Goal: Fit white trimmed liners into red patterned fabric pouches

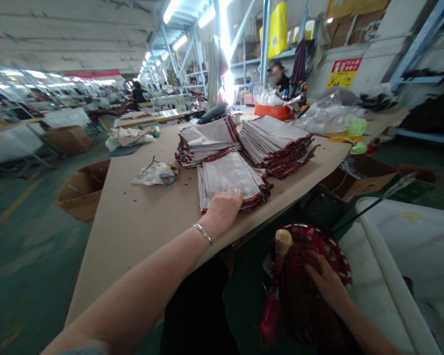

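Observation:
My left hand [224,211], with a silver bangle at the wrist, rests on the near stack of folded pale grey cloth pieces [231,172] at the table's edge. Its fingers lie flat over the cloth, which has dark red patterned edges. Two more stacks sit behind it: a left cloth stack [207,135] and a right cloth stack [274,138]. Low on the right, my right hand [327,281] is closed on a dark red cloth [298,291], its thumb on the near side and its fingertips partly hidden. The cloth hangs over a round stool [336,251] wrapped in red strips.
A crumpled clear plastic bag [155,174] lies on the brown table [133,236]. Farther back are an orange basin [274,111] and plastic bags [321,116]. A cardboard box [83,190] stands left, a white bin [410,256] right. A person [281,79] is behind the table.

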The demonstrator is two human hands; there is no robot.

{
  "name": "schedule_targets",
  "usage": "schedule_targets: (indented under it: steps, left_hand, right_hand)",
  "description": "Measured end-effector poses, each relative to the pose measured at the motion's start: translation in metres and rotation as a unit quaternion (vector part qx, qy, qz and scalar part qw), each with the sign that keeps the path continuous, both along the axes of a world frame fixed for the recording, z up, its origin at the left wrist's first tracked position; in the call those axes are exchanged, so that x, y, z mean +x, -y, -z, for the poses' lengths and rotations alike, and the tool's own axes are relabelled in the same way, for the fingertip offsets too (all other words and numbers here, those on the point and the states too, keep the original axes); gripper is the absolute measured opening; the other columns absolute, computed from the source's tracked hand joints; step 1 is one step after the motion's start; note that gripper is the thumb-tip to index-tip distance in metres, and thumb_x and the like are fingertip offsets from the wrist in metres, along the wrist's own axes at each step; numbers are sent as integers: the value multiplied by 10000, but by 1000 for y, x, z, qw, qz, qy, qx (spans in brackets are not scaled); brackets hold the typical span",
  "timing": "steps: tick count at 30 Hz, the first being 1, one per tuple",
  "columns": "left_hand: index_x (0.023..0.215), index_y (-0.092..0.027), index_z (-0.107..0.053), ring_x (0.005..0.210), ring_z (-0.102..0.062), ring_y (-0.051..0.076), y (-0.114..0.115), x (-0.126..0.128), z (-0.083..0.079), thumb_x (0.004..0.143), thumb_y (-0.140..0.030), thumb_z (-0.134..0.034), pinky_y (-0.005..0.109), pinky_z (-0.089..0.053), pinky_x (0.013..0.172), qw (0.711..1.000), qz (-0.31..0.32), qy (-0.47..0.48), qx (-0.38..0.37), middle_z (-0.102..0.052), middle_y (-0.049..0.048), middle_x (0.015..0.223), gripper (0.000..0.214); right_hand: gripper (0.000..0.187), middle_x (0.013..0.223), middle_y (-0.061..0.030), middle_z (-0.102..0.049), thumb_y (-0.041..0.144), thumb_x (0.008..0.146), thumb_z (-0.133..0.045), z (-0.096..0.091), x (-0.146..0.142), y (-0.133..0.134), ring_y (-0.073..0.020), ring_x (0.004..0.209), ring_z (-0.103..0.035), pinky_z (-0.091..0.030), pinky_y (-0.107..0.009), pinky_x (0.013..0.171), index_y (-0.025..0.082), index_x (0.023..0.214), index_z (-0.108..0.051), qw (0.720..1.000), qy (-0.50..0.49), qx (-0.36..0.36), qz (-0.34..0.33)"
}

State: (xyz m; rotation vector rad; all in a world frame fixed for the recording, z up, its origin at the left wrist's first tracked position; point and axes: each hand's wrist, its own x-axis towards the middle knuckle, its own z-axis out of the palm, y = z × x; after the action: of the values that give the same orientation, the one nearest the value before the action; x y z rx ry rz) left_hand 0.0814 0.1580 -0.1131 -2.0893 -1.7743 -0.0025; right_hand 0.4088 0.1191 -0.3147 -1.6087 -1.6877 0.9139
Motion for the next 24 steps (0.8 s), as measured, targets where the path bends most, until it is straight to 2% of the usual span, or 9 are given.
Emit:
schedule_targets:
  steps: [4,8,10,12,14,17,19,24]
  left_hand:
    - [1117,-126,-543,730,-664,232,17,-4,-3,874,-44,-396,299,-487,598,999,32,-4,-32,-642,112,866,296]
    - [1192,-143,-517,759,-668,232,49,-7,-3,887,-77,-410,325,-505,639,999,35,-4,-34,-648,114,935,330]
    - [1265,-147,-476,861,-668,250,64,-12,-6,880,-133,-476,360,-524,725,997,49,42,-50,-650,129,1027,386]
    - [1349,-150,-403,1049,-623,275,78,-21,-11,831,-264,-605,397,-511,869,988,77,128,-50,-611,154,1190,568]
    - [1359,-146,-405,1197,-539,283,90,-36,-17,775,-365,-672,413,-457,988,971,87,224,-1,-545,168,1311,679]
    - [1183,-150,-577,1161,-564,241,105,-58,-22,832,-304,-594,398,-461,994,942,73,316,91,-595,139,1245,384]
    - [1063,-160,-637,1074,-605,210,113,-66,-22,845,-218,-544,376,-488,957,936,84,328,95,-645,110,1144,245]
    - [1016,-165,-639,1027,-585,213,115,-60,-14,794,-98,-519,407,-471,975,969,114,215,35,-664,80,1072,260]
  right_hand:
    - [527,1265,-111,-597,502,787,-501,-12,-4,11,-255,1195,-553,-381,-432,1083,196,1215,-534,1000,-25,11,-12]
    - [488,1231,-104,-625,501,783,-509,-7,6,22,-265,1181,-564,-394,-447,1073,209,1171,-557,999,-28,0,-16]
    - [486,1230,-107,-627,508,784,-504,-4,13,27,-273,1175,-569,-392,-460,1072,209,1164,-558,999,-20,-15,-19]
    - [495,1240,-104,-623,522,776,-508,-3,17,32,-285,1180,-566,-380,-476,1080,215,1161,-561,999,-12,-25,-20]
    - [489,1227,-91,-634,535,761,-520,-5,20,35,-295,1169,-574,-386,-483,1078,235,1145,-574,999,-10,-32,-15]
    - [443,1181,-66,-664,532,750,-539,-15,16,40,-296,1140,-598,-445,-457,1038,282,1111,-595,999,-20,-41,-6]
    - [398,1159,-57,-676,517,751,-549,-23,11,44,-289,1118,-613,-478,-430,1010,299,1078,-610,999,-38,-38,-7]
    - [362,1111,-53,-696,493,774,-554,-34,-7,57,-258,1036,-658,-512,-390,972,276,1054,-630,995,-81,-31,-45]
